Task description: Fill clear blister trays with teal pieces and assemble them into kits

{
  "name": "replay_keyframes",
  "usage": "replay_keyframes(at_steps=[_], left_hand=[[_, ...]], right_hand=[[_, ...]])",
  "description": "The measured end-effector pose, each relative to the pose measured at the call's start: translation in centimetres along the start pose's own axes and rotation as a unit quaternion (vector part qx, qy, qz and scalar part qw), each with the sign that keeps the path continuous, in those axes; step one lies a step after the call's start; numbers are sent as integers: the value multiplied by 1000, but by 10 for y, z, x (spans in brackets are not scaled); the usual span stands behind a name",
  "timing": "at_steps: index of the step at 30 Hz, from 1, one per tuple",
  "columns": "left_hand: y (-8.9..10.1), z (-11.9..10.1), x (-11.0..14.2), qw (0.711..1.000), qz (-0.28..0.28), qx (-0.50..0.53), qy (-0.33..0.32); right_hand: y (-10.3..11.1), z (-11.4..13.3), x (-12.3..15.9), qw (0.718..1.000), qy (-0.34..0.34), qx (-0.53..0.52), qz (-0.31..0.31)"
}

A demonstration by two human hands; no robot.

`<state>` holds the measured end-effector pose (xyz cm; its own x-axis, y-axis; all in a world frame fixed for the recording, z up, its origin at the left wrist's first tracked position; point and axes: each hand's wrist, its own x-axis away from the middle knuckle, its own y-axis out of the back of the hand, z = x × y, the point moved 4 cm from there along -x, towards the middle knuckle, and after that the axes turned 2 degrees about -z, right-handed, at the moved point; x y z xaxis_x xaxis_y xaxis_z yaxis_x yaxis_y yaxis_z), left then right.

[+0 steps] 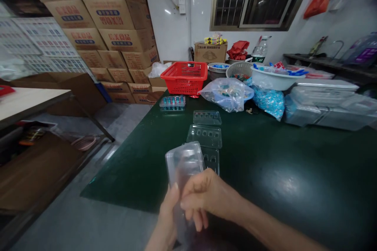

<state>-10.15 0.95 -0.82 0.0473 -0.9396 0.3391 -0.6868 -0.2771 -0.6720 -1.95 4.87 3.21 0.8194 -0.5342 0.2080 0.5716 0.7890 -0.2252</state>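
Observation:
My left hand [167,213] grips a stack of clear plastic trays [184,159] from its left side, thumb along the edge. The stack stands tilted above the near part of the green table. My right hand [206,198] is closed at the stack's right side, thumb and forefinger pinching at a tray; the exact pinch is blurred. Just beyond the stack, single clear trays lie in a row: a near one [212,159] partly hidden by the stack, a middle one [204,136] and a far one [207,117].
A filled clear tray [172,102] sits near the table's left edge [132,141]. Behind it stands a red plastic basket [185,80]. A plastic-covered blue bowl [231,96], a light basin [275,80] and stacked plastic boxes [326,106] line the back. Cartons [118,39] rise at left.

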Motion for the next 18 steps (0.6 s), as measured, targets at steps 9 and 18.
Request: replay_keyframes(at_steps=[9,18], left_hand=[[6,7,-5,999,15,9,35],[4,5,-13,999,43,-10,23]], right_hand=[[-2,4,-2,1000,12,8,3],[5,4,-2,999,31,10,-28]])
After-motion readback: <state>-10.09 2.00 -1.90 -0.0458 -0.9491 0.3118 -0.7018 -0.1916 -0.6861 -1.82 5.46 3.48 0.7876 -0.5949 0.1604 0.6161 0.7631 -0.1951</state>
